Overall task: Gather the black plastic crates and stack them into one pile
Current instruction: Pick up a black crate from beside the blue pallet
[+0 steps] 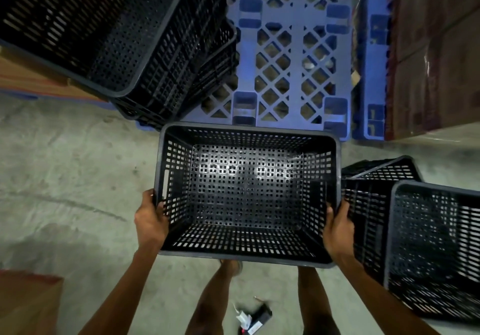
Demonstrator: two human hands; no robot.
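I hold an empty black perforated crate (246, 194) in front of me, open side up, above the concrete floor. My left hand (149, 220) grips its left rim and my right hand (337, 227) grips its right rim. A pile of nested black crates (122, 41) stands tilted at the upper left, on the corner of a blue pallet. At the right, one more black crate (436, 246) sits on the floor, and another crate (376, 176) leans behind it.
A blue plastic pallet (293, 57) lies ahead on the floor. Brown wrapped cartons (436, 49) stand on it at the right. Cardboard (28, 303) shows at the lower left. Small litter (253, 320) lies by my legs.
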